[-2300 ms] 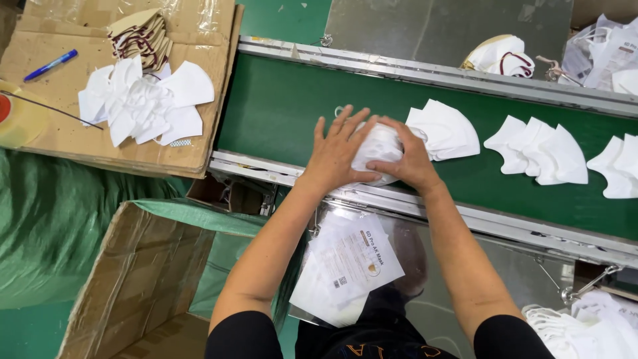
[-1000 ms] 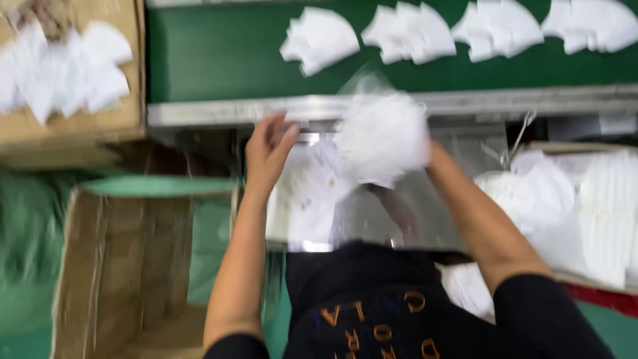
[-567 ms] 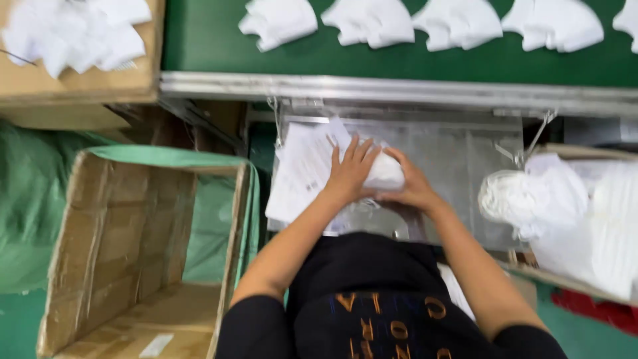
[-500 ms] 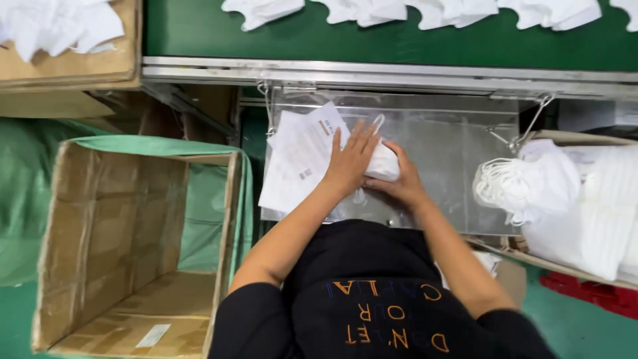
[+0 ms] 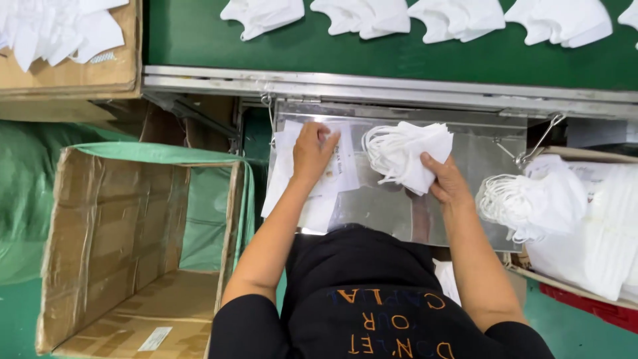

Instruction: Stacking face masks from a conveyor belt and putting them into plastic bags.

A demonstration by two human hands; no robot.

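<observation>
My right hand (image 5: pixel 444 179) grips a stack of white folded face masks (image 5: pixel 404 154) with ear loops and holds it above a shiny metal tray (image 5: pixel 478 166). My left hand (image 5: pixel 312 151) rests flat on a pile of white printed paper sheets (image 5: pixel 335 183) lying at the tray's left end, fingers curled over the top sheet.
A green conveyor belt (image 5: pixel 193 36) behind the tray carries several white mask piles (image 5: pixel 362 14). An open cardboard box (image 5: pixel 126 246) lined with green plastic stands at my left. More masks (image 5: pixel 531 203) are heaped at the right, and a cardboard sheet (image 5: pixel 86 70) with masks lies at top left.
My hands have parted: the right has lifted the mask stack to the right, off the papers, while the left stays on the paper pile. The view has tilted slightly.
</observation>
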